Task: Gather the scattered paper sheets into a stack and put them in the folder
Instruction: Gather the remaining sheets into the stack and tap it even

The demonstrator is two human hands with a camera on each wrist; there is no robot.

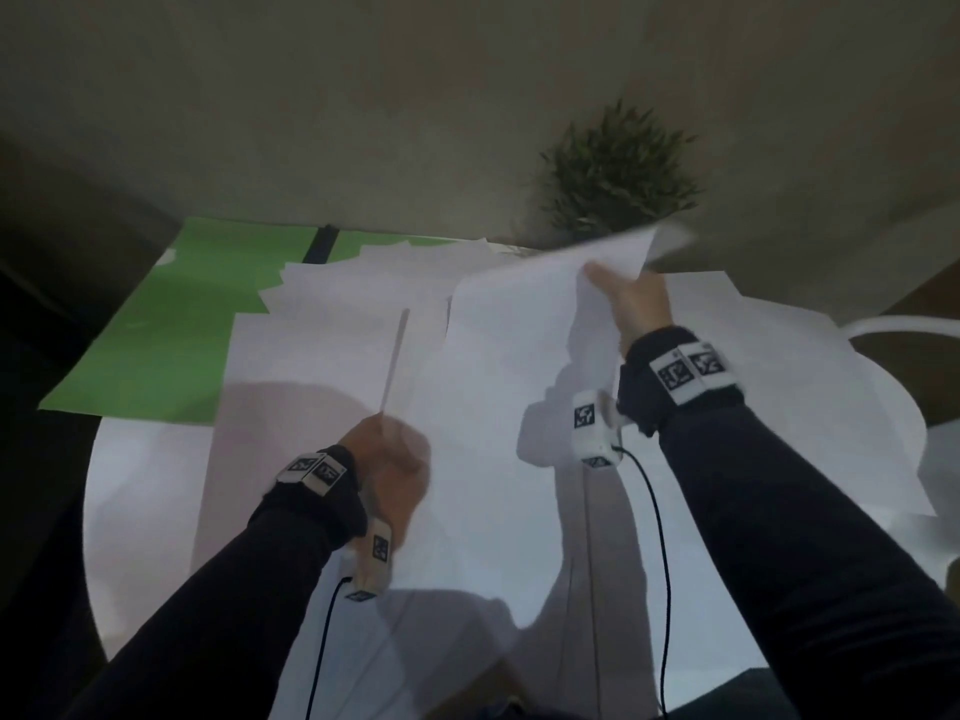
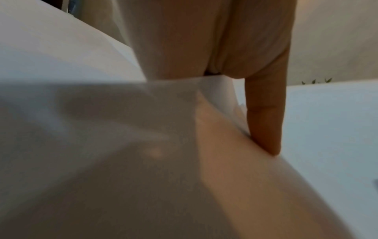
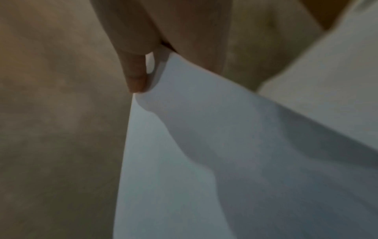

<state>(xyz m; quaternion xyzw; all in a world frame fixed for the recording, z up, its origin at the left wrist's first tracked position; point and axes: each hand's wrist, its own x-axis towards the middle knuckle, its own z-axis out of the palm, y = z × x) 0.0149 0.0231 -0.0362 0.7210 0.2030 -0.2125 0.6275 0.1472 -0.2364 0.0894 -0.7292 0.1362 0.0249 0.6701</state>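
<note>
Behind the sheets (image 1: 332,324) we see a plant (image 1: 615,171) and folder (image 1: 171,324). Our left hand (image 1: 387,459) pinches one sheet edge-on; our right hand (image 1: 636,304) grips a lifted sheet (image 1: 519,314).

Long dark sleeves (image 1: 810,537) cover both arms; dark wristbands (image 1: 675,387) carry white blocks with black square markers (image 1: 584,417), trailing thin black cables (image 1: 660,563).

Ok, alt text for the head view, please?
Two dark-sleeved hands lift white paper sheets above a round white table: the left hand pinches one edge-on, the right hand raises another. Behind lie a green folder and green plant.
</note>
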